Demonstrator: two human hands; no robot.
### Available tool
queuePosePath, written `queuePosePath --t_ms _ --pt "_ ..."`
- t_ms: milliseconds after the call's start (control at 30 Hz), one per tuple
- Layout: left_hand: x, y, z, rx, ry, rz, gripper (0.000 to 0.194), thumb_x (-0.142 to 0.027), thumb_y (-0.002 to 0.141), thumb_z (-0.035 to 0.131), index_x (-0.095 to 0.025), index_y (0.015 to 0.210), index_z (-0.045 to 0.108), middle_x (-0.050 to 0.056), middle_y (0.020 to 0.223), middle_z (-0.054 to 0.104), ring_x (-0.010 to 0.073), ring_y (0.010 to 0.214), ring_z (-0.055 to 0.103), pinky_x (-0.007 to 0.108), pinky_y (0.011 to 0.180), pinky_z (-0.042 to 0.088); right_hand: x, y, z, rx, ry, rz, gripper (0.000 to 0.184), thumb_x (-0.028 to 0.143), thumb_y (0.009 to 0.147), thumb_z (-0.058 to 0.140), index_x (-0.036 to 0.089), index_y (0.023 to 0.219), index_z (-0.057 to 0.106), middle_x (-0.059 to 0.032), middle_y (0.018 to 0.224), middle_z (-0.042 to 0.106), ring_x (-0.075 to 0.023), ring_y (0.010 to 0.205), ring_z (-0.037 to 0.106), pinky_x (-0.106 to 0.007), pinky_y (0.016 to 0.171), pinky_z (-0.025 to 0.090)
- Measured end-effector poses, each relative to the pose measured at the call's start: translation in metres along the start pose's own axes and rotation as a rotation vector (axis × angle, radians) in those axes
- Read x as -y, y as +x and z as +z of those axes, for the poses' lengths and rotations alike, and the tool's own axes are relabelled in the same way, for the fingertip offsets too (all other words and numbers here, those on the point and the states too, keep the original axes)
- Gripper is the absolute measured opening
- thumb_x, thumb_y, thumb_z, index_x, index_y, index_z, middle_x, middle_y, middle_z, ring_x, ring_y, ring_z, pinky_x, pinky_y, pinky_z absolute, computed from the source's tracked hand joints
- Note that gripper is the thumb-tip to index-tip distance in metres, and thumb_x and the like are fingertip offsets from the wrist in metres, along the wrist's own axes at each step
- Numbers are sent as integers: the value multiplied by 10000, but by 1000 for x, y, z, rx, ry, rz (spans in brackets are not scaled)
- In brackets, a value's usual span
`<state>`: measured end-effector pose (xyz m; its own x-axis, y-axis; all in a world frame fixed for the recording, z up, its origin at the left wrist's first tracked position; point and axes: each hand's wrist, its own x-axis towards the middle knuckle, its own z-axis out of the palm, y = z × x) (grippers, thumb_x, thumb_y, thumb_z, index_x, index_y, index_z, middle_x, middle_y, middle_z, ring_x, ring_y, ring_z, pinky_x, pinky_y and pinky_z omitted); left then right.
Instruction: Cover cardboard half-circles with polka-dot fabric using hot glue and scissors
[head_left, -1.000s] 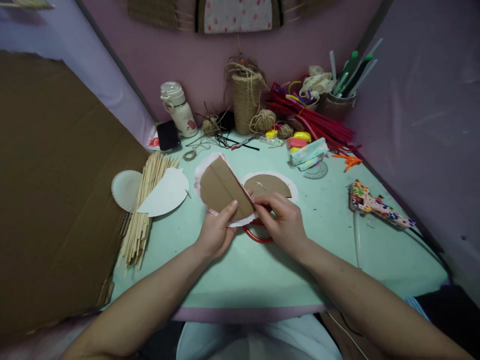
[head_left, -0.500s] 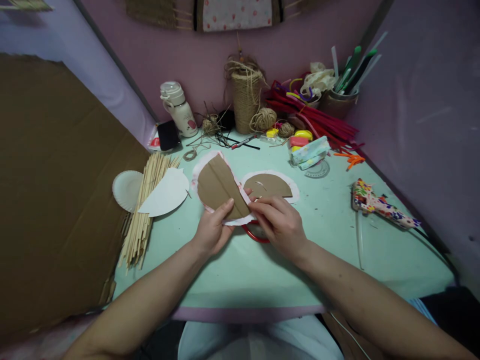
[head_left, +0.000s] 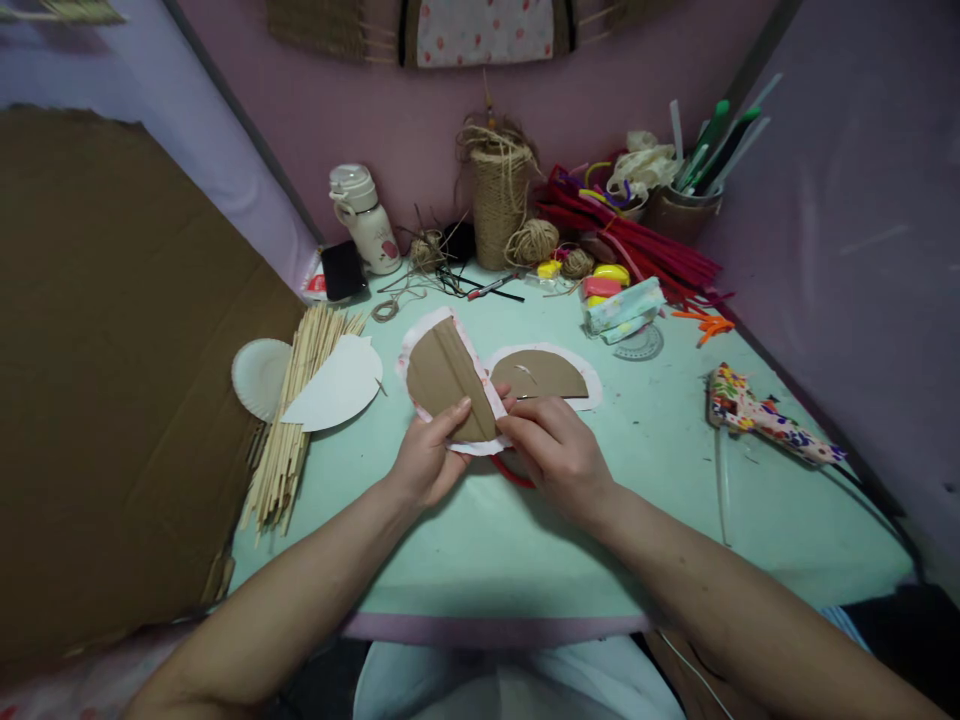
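Note:
A half-round cardboard piece (head_left: pixel 448 380) with a white and pink spotted fabric border is held up over the table. My left hand (head_left: pixel 431 455) grips its lower left edge, thumb on the cardboard face. My right hand (head_left: pixel 559 450) pinches the fabric border at the lower right corner. Behind them a second half-round cardboard piece (head_left: pixel 544 375) lies flat on white fabric. Under my hands shows part of a red curved rim (head_left: pixel 514 475), mostly hidden; its kind I cannot make out.
Wooden sticks (head_left: pixel 289 470) and a white leaf-shaped cutout (head_left: pixel 341 385) lie left, beside a large cardboard sheet (head_left: pixel 112 380). A fabric-patterned glue gun (head_left: pixel 765 415) rests at right. Along the back stand a bottle (head_left: pixel 367 225), a twine roll (head_left: pixel 499 205) and a pot of sticks (head_left: pixel 682 205).
The fabric border along the straight edge now lies folded over onto the cardboard, showing its pink-spotted side. My right fingers have pressed in closer at the corner. The view has shifted slightly.

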<state>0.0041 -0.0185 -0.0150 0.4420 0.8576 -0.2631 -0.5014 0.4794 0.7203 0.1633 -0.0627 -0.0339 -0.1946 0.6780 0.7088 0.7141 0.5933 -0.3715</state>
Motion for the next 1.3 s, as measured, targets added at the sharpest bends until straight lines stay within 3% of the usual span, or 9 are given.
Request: queuePosePath --t_ms 200,300,433,633,767,867,1033,1133,1300 --pt "0 1 0 -23 -19 -7 359 -201 838 655 -105 1184 632 138 1136 722 285 1184 609 443 1056 450 6 3 -1 -35 -21 -13 219 53 908 512 182 1006 660 -136 1054 723 -252 965 631 -383 800 532" --pt "-4 2 1 -40 -61 -24 350 -176 871 602 -90 1210 607 147 1137 719 271 1138 640 440 1046 460 8 2 2 2 -45 -54 297 74 906 539 154 1184 607 -149 1143 714 -272 1050 623 -414 879 545" --pt "-11 5 1 -83 -107 -18 364 -144 894 551 -90 1252 576 143 1122 725 257 1102 662 444 1049 459 11 -1 7 116 -117 -70 545 156 925 538 88 1440 373 -188 1314 621 -314 1234 539 -462 970 524" --pt "-12 8 -4 -72 -163 -38 332 -147 905 526 -76 1223 593 152 1124 723 251 1126 650 429 1068 442 13 -4 11 146 -150 -102 598 92 897 537 61 1457 329 -206 1365 575 -333 1309 476 -486 997 504" --pt "-18 10 -7 -85 -196 3 325 -135 914 506 -73 1225 582 160 1139 715 241 1099 665 416 1043 467 16 -5 8 131 -6 -110 564 66 871 559 122 1410 402 -161 1264 650 -317 1251 518 -478 962 510" --pt "-24 11 -9 -73 -213 73 363 -134 915 508 -84 1272 550 159 1165 705 243 1110 659 425 1023 482 17 -7 6 61 151 25 459 80 869 568 198 1308 499 -114 1168 670 -267 1152 568 -436 946 509" --pt "-19 5 -8 -13 -128 72 424 -160 874 594 -112 1294 561 161 1200 689 289 1134 641 480 1029 465 12 -5 6 -85 252 456 365 233 802 701 228 1125 531 -67 1025 625 -217 885 604 -348 737 535" --pt "-11 0 -5 57 -51 33 400 -195 858 637 -93 1244 612 177 1206 682 316 1160 620 474 1031 458 9 -2 7 -39 325 597 365 287 724 771 220 1004 547 -31 915 616 -194 789 584 -317 688 505" --pt "-8 -3 -5 72 16 -15 398 -190 830 676 -114 1219 640 160 1185 695 310 1140 630 448 994 489 4 5 6 40 612 816 171 359 823 657 205 822 584 9 738 604 -147 659 549 -271 624 448"
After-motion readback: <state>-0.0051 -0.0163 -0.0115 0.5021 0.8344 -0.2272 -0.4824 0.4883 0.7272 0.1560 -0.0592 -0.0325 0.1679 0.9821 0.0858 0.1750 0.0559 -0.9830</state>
